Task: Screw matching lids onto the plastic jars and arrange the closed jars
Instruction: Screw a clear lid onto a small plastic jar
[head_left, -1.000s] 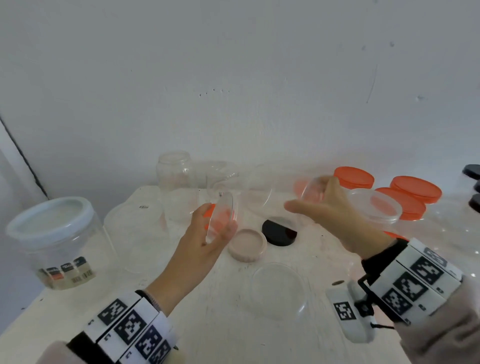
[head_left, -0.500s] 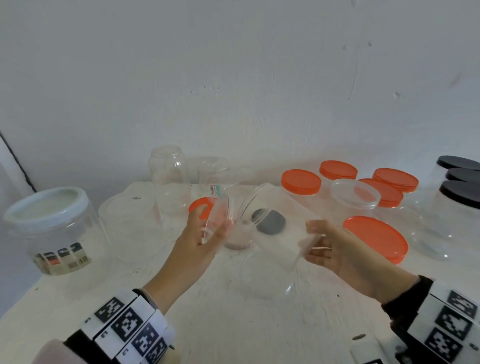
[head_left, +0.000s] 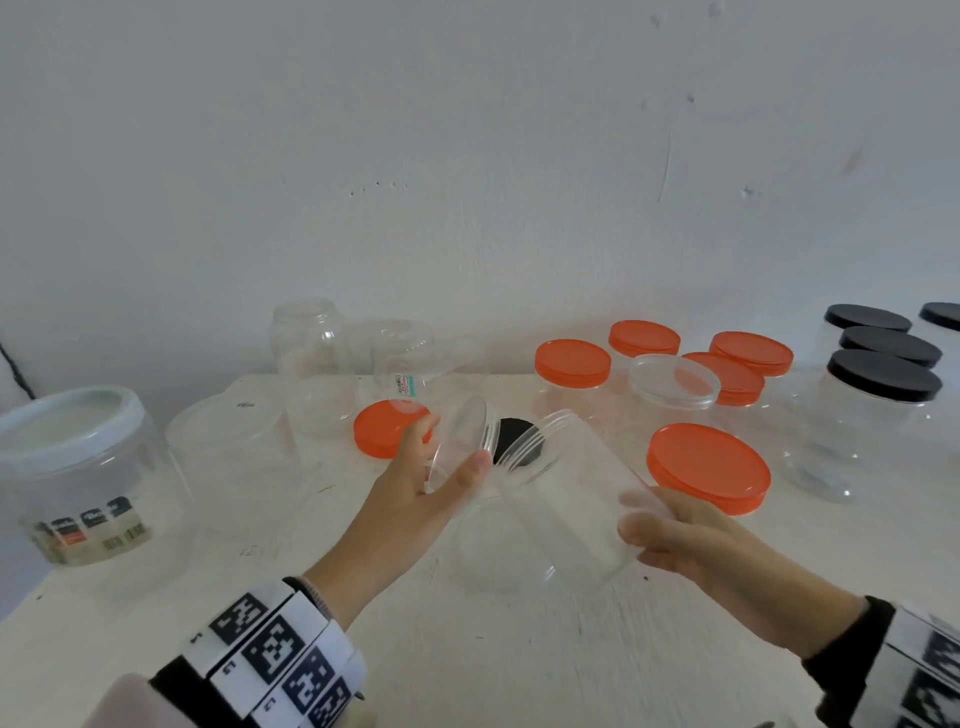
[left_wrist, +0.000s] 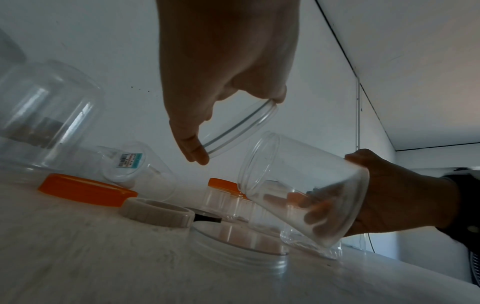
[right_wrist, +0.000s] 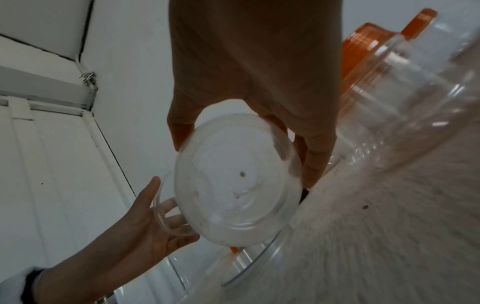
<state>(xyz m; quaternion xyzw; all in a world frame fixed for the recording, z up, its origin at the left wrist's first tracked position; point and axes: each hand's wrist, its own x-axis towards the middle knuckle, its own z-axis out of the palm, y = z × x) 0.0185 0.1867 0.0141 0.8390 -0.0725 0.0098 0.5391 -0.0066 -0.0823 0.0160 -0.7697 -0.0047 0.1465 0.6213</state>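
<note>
My left hand (head_left: 441, 467) pinches a clear round lid (head_left: 460, 441) on edge between thumb and fingers, above the white table (head_left: 467, 649). In the left wrist view the clear lid (left_wrist: 239, 127) hangs just left of the open mouth of a clear plastic jar (left_wrist: 298, 185). My right hand (head_left: 675, 530) grips that clear jar (head_left: 566, 499) by its base, tilted so its threaded mouth faces the lid, a small gap between them. The right wrist view shows the jar's base (right_wrist: 236, 179) with my fingers (right_wrist: 317, 156) curled round it.
An orange lid (head_left: 387, 428), a black lid (head_left: 514, 441) and a beige lid (left_wrist: 158, 214) lie behind the hands. A wide clear lid (head_left: 509, 551) lies under the jar. Orange-lidded jars (head_left: 709, 465) and black-lidded jars (head_left: 883, 395) stand right; open jars (head_left: 306, 358) and a blue-lidded jar (head_left: 72, 467) stand left.
My right hand took the clear jar from the back right and brought it down and left. Its mouth now faces the lid in my left hand, which barely moved.
</note>
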